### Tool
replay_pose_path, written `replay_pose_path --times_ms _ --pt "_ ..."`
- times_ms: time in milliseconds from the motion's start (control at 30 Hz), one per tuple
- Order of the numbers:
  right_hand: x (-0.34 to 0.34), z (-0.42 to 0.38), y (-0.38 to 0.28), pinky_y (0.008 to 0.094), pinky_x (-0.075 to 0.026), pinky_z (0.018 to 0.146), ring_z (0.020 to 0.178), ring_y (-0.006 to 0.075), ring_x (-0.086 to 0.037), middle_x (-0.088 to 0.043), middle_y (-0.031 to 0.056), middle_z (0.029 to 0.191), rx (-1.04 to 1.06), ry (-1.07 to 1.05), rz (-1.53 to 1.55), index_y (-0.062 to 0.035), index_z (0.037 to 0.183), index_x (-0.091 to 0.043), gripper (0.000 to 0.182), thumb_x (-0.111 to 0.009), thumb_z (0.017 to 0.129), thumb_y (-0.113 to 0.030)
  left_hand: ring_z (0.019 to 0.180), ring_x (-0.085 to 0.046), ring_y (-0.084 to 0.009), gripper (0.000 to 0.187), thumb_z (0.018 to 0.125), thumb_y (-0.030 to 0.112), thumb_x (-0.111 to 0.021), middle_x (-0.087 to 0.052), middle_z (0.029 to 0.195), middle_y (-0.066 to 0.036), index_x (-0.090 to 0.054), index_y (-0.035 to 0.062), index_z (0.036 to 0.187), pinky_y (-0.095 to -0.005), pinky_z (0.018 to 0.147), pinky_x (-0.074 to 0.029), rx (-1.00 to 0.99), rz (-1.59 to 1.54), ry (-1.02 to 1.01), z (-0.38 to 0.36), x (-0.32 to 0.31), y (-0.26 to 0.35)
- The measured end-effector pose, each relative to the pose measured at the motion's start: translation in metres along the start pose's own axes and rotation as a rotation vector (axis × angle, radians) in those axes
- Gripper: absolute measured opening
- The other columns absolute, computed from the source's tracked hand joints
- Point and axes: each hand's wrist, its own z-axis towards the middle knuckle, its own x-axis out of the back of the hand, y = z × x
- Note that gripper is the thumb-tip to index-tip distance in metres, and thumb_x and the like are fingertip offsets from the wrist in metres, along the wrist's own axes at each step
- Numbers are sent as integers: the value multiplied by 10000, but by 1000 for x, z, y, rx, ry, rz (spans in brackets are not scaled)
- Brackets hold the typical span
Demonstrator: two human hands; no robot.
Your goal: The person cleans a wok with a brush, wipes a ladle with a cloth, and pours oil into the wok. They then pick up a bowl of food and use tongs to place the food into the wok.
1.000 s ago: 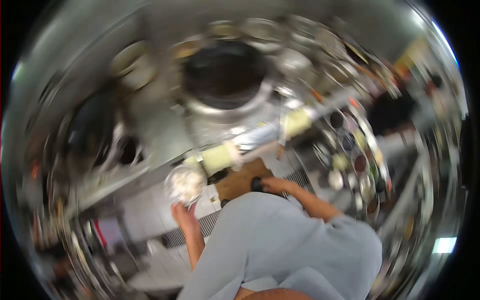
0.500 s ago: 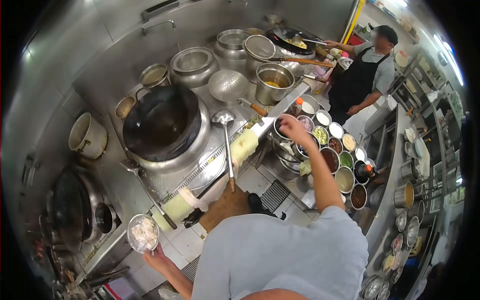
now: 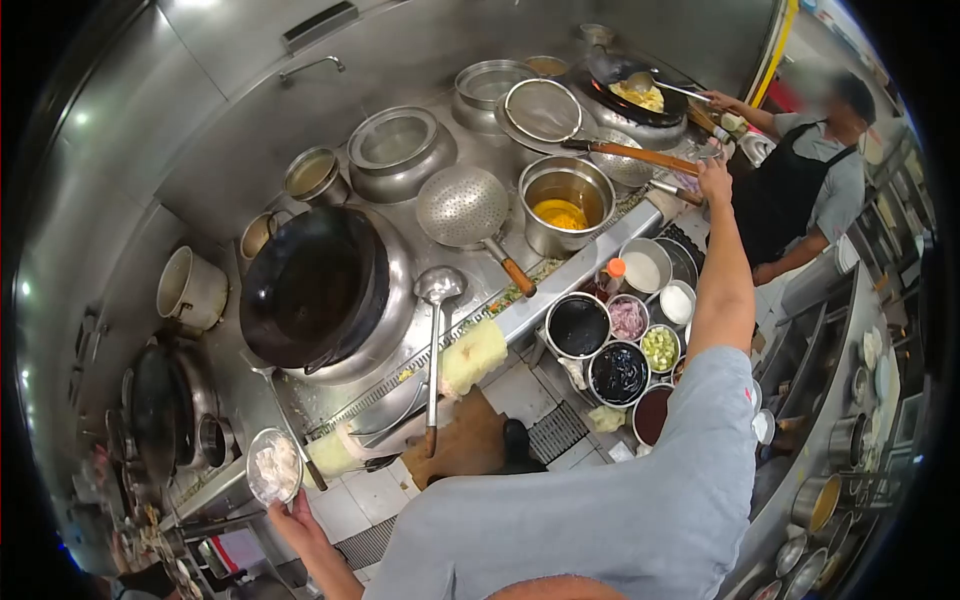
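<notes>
My left hand [image 3: 294, 522] grips a round bowl [image 3: 251, 482] at its lower edge; pale, whitish chunks of food [image 3: 277, 468] lie in it. The bowl is beside the front rail of the stove, near a spatula [image 3: 284, 425]. My right arm stretches forward over the seasoning pots. At its end my right hand [image 3: 715, 182] has bent fingers, right at the tip of the wooden handle [image 3: 640, 157] of a mesh strainer [image 3: 543, 109]. What these fingers hold I cannot tell. A dark wok [image 3: 312, 290] rests on the burner between my arms.
A ladle [image 3: 434, 350] and a perforated skimmer [image 3: 462, 206] lie along the stove's front. Behind them stands a pot of yellow liquid [image 3: 567, 187]. Seasoning pots [image 3: 578, 325] crowd the right side. A co-worker [image 3: 800, 180] stirs food in another wok [image 3: 650, 112] at the far right.
My right hand has moved forward and right, from above the seasoning pots to the strainer's handle end. The view has shifted; my left hand still holds the bowl.
</notes>
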Motion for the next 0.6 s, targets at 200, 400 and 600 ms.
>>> replay_pose_path --times_ms 200,400,600 --pt "22 -11 -10 466 -513 861 1053 400 -617 -655 199 1114 -36 -279 109 -112 1202 -623 421 -495 928 -405 1079 -567 -326 439 876 165 -547 -504 1232 -139 -458 -45 1251 -414 918 -523 15 20 16 -11 -29 -17" --pt "-32 20 13 311 -466 454 551 151 -571 -631 66 761 -319 -572 783 -111 1183 -632 417 -514 936 -424 1085 -573 -355 444 876 137 -547 -508 1243 -150 -441 -51 1264 -420 883 -561 74 -16 21 -18 -56 -20" --pt "-85 13 -18 284 -473 816 933 182 -606 -634 72 1081 -127 -995 1048 -24 1233 -583 426 -629 904 -291 1108 -580 -339 413 929 198 -464 -543 1262 -172 -464 -18 1281 -438 900 -541 43 98 38 -26 -62 -17"
